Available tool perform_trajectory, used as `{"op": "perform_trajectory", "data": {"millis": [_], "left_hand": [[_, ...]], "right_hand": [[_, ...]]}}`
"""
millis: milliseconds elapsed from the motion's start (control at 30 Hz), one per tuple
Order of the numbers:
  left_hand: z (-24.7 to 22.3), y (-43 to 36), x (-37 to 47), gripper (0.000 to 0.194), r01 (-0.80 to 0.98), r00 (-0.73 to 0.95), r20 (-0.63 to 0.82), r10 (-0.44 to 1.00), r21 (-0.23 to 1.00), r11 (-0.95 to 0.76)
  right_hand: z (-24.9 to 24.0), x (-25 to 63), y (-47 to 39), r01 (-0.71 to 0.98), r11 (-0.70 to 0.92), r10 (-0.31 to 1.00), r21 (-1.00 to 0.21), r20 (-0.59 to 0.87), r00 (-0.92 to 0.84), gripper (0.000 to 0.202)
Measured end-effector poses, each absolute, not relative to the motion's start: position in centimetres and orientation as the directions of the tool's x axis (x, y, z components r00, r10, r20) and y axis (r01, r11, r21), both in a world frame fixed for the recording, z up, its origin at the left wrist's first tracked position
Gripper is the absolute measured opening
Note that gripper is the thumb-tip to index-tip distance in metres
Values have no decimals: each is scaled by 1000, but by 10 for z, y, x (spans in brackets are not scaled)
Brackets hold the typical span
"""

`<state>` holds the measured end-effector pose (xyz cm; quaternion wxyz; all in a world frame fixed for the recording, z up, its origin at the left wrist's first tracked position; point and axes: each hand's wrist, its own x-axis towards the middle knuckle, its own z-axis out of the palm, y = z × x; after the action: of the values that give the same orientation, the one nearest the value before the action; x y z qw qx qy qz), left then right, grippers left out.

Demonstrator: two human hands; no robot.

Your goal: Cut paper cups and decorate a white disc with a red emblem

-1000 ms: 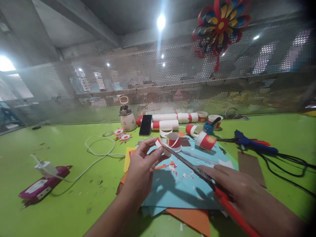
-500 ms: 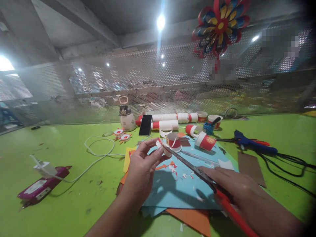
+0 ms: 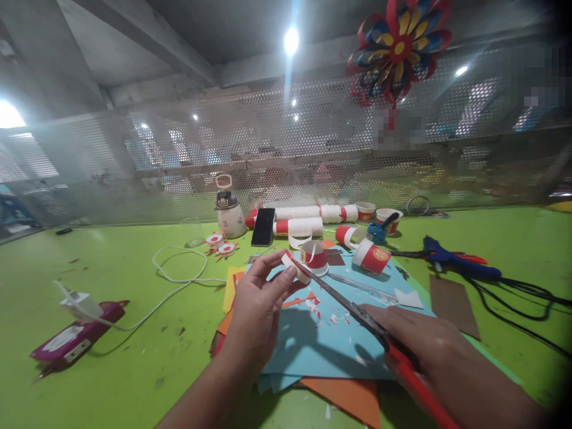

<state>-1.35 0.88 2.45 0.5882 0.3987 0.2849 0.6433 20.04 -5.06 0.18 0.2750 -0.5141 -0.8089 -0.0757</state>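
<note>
Between the thumb and fingers of my left hand (image 3: 263, 295) is a small curved piece of red and white paper cup (image 3: 288, 260). My right hand (image 3: 424, 342) grips red-handled scissors (image 3: 353, 307), whose blades reach up to the held piece. A thin white strip curls up by the blade tips. Just behind stands a cut-down red and white paper cup (image 3: 316, 255). Light blue paper sheets (image 3: 308, 351) lie under my hands, with small red, white and orange scraps scattered on them.
To the right lie a blue glue gun (image 3: 465, 263) with a black cord and a brown card piece (image 3: 454, 305). A phone (image 3: 263, 226), a bottle (image 3: 230, 217) and paper cups (image 3: 372, 256) are farther back. At left sits a purple power strip (image 3: 80, 333) with a white cable.
The scissor blades have closed a little at the held cup piece, and the thin strip at their tips has shifted. My left hand stays nearly still.
</note>
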Motion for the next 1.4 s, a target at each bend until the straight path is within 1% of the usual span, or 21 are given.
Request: {"op": "perform_trajectory", "data": {"millis": [100,167,233,433,500,633,700,800,900,1000,1133,1233,1400], "left_hand": [[24,11,-15,30,-554,24,175,984,822,-132],[23,13,-17,28,-570,45,166,985,814,-111],[22,14,-19,28,-582,50,145,988,808,-89],[25,11,-19,36,-594,8,110,994,800,-83],[25,11,-17,37,-594,7,99,995,801,-76],[24,11,-16,37,-609,1,87,996,790,-68],[24,11,-16,37,-613,6,87,996,787,-65],[24,10,-15,35,-621,14,80,997,782,-54],[25,9,-15,34,-628,18,63,998,777,-38],[25,9,-15,34,-618,20,85,996,784,-55],[25,13,-18,33,-599,17,111,994,797,-79],[23,15,-21,34,-598,-1,116,993,796,-93],[21,16,-22,34,-579,32,134,991,810,-91]], "right_hand": [[1,202,-49,865,458,848,-206,395,-355,24],[0,204,-47,860,463,857,-217,358,-371,25],[0,205,-45,853,474,852,-219,359,-381,29],[3,203,-40,828,519,813,-211,421,-402,34],[3,203,-41,826,514,820,-231,416,-394,35],[-1,204,-44,831,472,855,-293,383,-350,31],[-4,205,-45,832,467,855,-300,391,-339,32],[-8,206,-46,839,462,848,-287,420,-323,36],[-8,207,-45,851,449,852,-272,416,-317,34],[-3,205,-44,838,485,834,-251,421,-357,30],[5,203,-42,830,523,800,-191,444,-403,29],[7,202,-42,835,520,804,-180,434,-408,32],[7,203,-42,847,506,804,-162,444,-395,37]]}}
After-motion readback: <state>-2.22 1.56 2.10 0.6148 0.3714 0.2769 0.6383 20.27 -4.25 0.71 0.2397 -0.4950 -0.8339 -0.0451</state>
